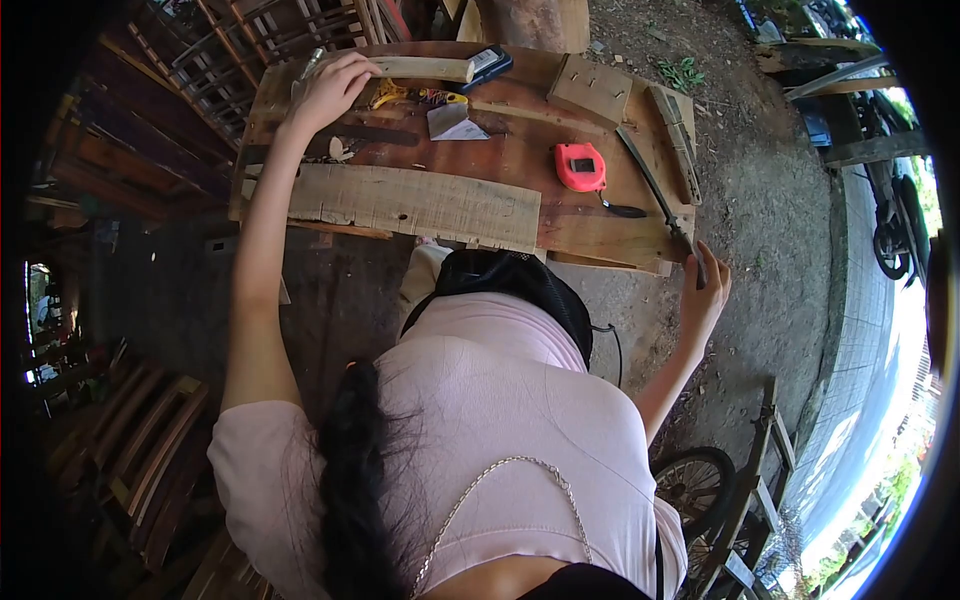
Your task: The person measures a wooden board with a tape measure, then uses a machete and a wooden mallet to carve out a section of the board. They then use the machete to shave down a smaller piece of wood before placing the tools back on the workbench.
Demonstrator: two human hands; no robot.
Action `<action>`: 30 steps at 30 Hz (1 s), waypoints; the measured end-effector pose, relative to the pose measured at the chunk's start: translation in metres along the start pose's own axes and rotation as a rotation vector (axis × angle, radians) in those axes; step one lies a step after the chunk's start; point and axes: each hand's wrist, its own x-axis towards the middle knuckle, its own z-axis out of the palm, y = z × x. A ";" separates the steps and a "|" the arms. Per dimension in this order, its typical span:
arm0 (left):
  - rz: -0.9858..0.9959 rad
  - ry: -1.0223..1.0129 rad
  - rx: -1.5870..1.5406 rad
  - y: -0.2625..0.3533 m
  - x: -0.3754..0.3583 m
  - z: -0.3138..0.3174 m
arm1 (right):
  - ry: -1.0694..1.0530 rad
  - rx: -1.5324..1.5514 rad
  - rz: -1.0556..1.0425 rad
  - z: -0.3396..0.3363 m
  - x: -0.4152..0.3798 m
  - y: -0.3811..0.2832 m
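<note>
At the far left of the table, my left hand [333, 92] is closed over the near end of a pale wooden handle [425, 68]. A small metal piece [314, 60] shows beside the fingers; whether it joins the handle is hidden. Out at the right edge, my right hand [708, 290] grips the end of a long, dark, thin file-like tool [648, 178], which slants across the table corner. A red tape measure [580, 167] with a black strap lies between my hands. Near my left hand are a yellow-patterned tool [415, 95] and folded white paper [456, 124].
A rough plank [420, 206] lies along the near edge of the wooden table [590, 225]. Farther back are a wood block with nails [590, 90], a narrow wooden piece [676, 140] and a dark blue device [490, 66]. Stacked wood stands left; a wheel [693, 487] is at lower right.
</note>
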 end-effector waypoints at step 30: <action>-0.737 0.375 -0.159 0.045 -0.173 -0.037 | -0.129 -0.278 0.186 -0.007 -0.010 0.003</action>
